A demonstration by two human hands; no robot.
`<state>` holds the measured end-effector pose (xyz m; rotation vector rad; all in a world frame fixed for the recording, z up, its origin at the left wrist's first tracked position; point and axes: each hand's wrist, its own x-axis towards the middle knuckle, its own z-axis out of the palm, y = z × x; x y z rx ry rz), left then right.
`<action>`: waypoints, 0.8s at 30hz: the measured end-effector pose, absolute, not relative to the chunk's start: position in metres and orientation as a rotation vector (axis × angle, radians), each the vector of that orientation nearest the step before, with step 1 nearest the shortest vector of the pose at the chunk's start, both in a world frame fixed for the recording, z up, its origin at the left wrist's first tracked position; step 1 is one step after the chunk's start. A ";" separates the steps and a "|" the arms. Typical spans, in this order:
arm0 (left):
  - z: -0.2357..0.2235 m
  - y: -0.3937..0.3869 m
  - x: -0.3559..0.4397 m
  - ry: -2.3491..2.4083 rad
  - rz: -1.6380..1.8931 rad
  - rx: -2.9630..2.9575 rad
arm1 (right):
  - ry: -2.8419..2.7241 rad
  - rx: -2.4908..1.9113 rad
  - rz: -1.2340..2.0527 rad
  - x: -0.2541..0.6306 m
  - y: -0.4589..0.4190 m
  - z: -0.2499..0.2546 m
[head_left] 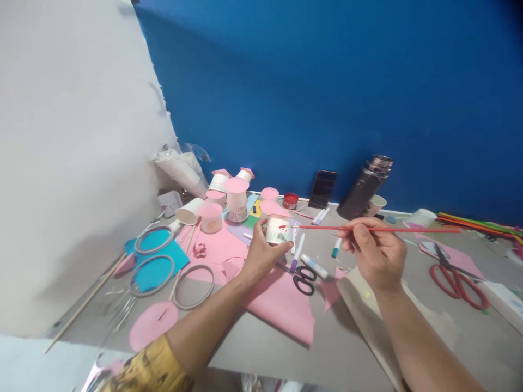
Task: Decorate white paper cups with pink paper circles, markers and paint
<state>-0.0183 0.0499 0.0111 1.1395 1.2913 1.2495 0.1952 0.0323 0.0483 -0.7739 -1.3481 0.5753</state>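
My left hand is closed round a small white paper cup with a pink paper disc on top. Red marks and green strokes show on the cup's side. Between the fingers and thumb of my right hand is a thin red paintbrush, held level. Its tip touches or nearly touches the red marks; I cannot tell which. Below the cup lie black-handled scissors, a purple marker and a glue stick on pink paper.
Several pink-topped cups stand at the back left, near stacked paper cups. Grey rings lie left. A red paint pot, phone and dark flask line the blue wall. Red-handled scissors lie right.
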 end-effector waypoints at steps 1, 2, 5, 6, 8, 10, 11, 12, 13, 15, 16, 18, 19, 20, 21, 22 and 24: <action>0.011 0.050 -0.018 1.288 1.254 1.141 | -1.357 -0.778 0.572 0.194 0.032 0.048; 0.010 0.049 -0.019 1.283 1.269 1.142 | -1.371 -0.784 0.563 0.194 0.032 0.048; 0.008 0.050 -0.019 1.292 1.335 1.184 | -1.414 -0.807 0.533 0.191 0.031 0.047; 0.008 0.050 -0.019 1.303 1.344 1.203 | -1.417 -0.809 0.529 0.191 0.031 0.047; 0.008 0.050 -0.019 1.313 1.327 1.219 | -1.397 -0.801 0.533 0.191 0.031 0.047; 0.008 0.050 -0.018 1.313 1.300 1.211 | -1.362 -0.787 0.540 0.192 0.031 0.047; 0.008 0.049 -0.018 1.317 1.296 1.215 | -1.351 -0.785 0.542 0.192 0.031 0.047; 0.007 0.049 -0.018 1.327 1.299 1.232 | -1.348 -0.785 0.542 0.192 0.031 0.047; 0.006 0.049 -0.018 1.343 1.309 1.260 | -1.351 -0.788 0.542 0.191 0.031 0.047; 0.002 0.049 -0.017 1.370 1.354 1.337 | -1.379 -0.801 0.536 0.189 0.030 0.046; 0.000 0.049 -0.017 1.373 1.381 1.376 | -1.398 -0.811 0.535 0.188 0.030 0.046; -0.005 0.051 -0.018 1.375 1.426 1.438 | -1.428 -0.828 0.542 0.187 0.029 0.045; -0.007 0.051 -0.018 1.381 1.439 1.463 | -1.429 -0.829 0.551 0.186 0.029 0.045; -0.009 0.052 -0.018 1.393 1.440 1.487 | -1.419 -0.824 0.562 0.186 0.029 0.045; -0.010 0.052 -0.018 1.412 1.433 1.510 | -1.402 -0.817 0.570 0.186 0.029 0.045; -0.011 0.052 -0.019 1.434 1.422 1.534 | -1.383 -0.809 0.574 0.186 0.029 0.045; -0.012 0.052 -0.019 1.469 1.404 1.581 | -1.361 -0.804 0.572 0.187 0.029 0.046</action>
